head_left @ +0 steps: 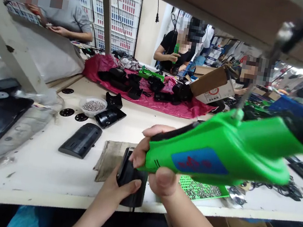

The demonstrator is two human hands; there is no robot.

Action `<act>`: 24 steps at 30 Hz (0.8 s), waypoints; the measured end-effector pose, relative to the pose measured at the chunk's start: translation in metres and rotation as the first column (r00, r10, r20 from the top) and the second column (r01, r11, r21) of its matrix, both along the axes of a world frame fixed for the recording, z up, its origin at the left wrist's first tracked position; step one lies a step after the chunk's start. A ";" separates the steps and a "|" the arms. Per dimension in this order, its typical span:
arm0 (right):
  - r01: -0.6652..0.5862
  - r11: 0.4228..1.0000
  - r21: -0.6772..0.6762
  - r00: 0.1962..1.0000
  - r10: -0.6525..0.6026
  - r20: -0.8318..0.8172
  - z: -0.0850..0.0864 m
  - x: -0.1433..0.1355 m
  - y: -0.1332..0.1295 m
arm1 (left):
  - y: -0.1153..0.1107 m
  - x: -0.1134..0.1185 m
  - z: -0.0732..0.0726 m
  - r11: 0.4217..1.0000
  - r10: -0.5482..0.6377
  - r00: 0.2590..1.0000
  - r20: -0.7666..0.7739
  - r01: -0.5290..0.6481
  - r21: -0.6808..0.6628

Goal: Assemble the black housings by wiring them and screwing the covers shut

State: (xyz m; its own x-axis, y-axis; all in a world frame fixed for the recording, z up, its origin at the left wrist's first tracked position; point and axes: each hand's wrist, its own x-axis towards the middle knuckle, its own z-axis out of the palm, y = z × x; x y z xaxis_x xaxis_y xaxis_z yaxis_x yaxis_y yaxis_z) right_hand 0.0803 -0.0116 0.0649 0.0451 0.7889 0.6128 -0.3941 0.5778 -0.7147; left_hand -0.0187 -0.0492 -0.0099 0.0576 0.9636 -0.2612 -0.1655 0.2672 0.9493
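Note:
My right hand (158, 160) grips a big green electric screwdriver (219, 155) with a blue label, tilted over the bench and hung by a cable from above. Its tip is hidden behind my hand. My left hand (119, 185) holds a black plastic housing (130, 181) steady on a grey cloth pad (110, 155) at the front edge of the white bench (45, 165). The screwdriver's nose sits right above that housing.
A white bowl of screws (93, 106), a long black cover (81, 140), more black parts (110, 116) and discs (67, 112) lie to the left. A green screw tray (200, 188) is at right. Black parts on red cloth (170, 105) and three other people are behind.

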 end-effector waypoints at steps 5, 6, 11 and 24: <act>0.028 0.999 0.029 0.984 -0.023 -0.174 -0.009 -0.004 0.010 | 0.003 -0.004 -0.001 0.998 -0.031 0.999 -0.031 0.029 -0.052; 0.007 1.000 0.029 0.984 -0.001 -0.175 -0.010 -0.005 0.014 | 0.004 -0.004 -0.001 0.999 -0.031 0.999 -0.042 0.029 -0.045; -0.042 0.999 0.034 0.989 0.046 -0.138 0.001 0.000 0.009 | 0.006 -0.005 -0.003 0.993 0.053 0.996 0.070 -0.045 -0.109; 0.169 0.984 -0.051 0.980 -0.173 -0.099 -0.009 0.028 -0.033 | 0.010 -0.009 -0.009 0.954 0.134 0.966 0.222 -0.066 -0.291</act>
State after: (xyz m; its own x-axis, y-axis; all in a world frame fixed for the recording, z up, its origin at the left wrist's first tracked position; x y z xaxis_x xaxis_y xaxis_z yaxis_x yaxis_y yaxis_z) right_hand 0.1086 -0.0443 0.0556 0.2422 0.7893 0.5643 -0.3644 0.6130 -0.7010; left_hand -0.0278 -0.0388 -0.0191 0.0579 0.8578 -0.5107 -0.4161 0.4858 0.7687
